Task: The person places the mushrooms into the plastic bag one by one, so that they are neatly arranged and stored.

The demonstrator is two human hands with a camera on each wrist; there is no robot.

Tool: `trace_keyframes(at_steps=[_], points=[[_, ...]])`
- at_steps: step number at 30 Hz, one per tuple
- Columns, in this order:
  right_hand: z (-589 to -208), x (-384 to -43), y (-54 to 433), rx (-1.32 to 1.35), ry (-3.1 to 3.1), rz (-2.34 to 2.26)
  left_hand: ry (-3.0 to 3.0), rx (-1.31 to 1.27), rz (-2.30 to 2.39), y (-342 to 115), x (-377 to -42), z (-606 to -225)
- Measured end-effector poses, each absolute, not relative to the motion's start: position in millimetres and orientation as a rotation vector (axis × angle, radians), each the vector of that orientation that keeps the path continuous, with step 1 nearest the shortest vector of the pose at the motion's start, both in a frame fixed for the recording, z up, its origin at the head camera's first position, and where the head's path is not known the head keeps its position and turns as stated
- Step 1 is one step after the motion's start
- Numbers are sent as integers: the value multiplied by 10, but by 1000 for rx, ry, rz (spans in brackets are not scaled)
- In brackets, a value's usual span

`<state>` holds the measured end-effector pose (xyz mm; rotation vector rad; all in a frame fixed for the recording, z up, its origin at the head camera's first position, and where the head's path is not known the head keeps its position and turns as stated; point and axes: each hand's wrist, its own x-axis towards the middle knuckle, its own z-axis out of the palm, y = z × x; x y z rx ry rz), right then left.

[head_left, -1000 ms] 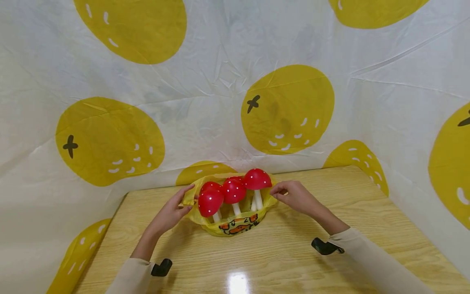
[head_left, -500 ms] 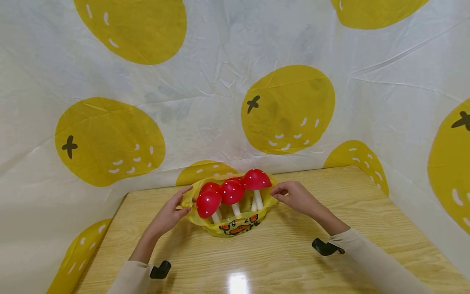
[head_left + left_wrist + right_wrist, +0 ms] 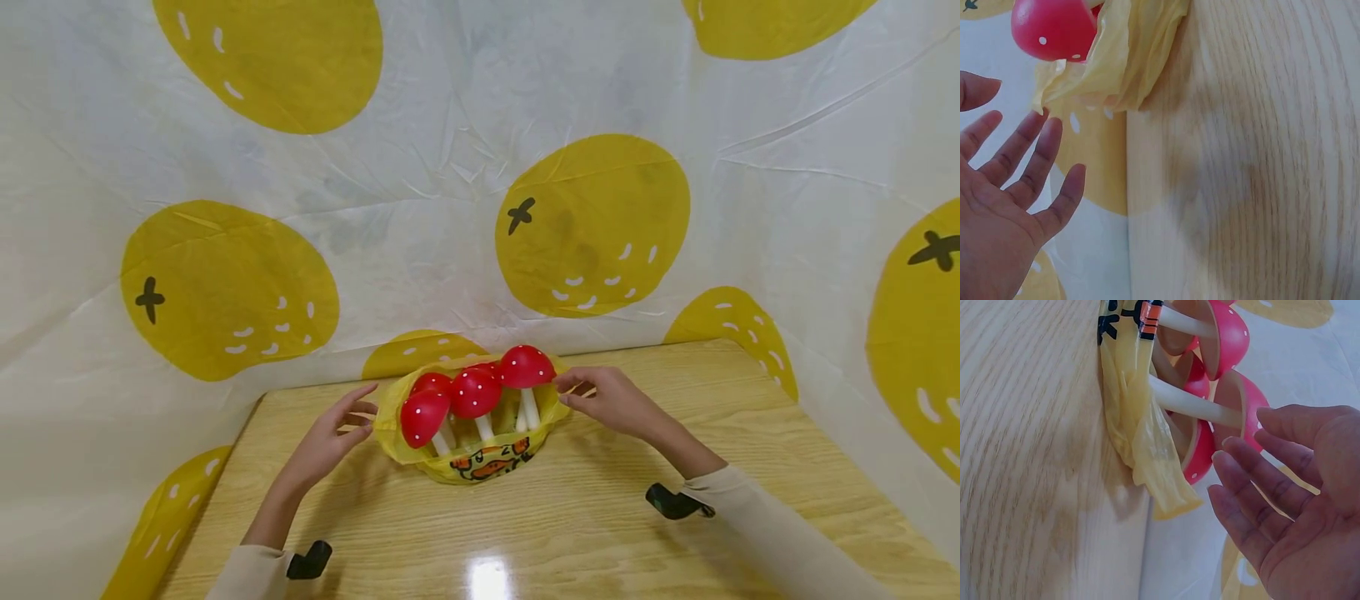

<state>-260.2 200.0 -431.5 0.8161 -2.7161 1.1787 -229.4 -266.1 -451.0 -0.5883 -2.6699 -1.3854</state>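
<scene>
Several toy mushrooms with red, white-dotted caps (image 3: 477,393) and pale stems stand tilted in a yellow plastic bag (image 3: 442,472), its mouth spread wide and its front printed with an orange and black figure. Just off the bag's left side is my left hand (image 3: 326,442), fingers extended and spread, holding nothing; in the left wrist view one fingertip lies at the bag's edge (image 3: 1110,75), and I cannot tell if it touches. My right hand (image 3: 611,400) is beside the rightmost cap (image 3: 1247,409), fingers loosely bent and apart, gripping nothing.
The bag sits near the back of a wooden table (image 3: 585,508). Behind and around the table hangs a white cloth (image 3: 420,233) with big yellow fruit prints. A dark strap end (image 3: 678,502) sticks out at the right cuff.
My left hand has come off the bag's left rim and drawn back to the left. The fingers and thumb of my right hand have parted at the right rim. The bag stays put.
</scene>
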Motion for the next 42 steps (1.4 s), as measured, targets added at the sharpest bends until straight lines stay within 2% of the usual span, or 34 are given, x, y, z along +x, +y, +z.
trace_keyframes(at_steps=[20,33,42], points=[[-4308,-2611,2072,820,-2698,1154,-2715,-565,-1384,-2655,-2286,-4508],[-4314,-2599,2070,835,-2695,1152,-2670,-700,-1483,-2494,-2322,-4448],[-4303,-2585,2075,825,-2707,1134,-2673,-690,-1494,-2468,-2338,-4448]])
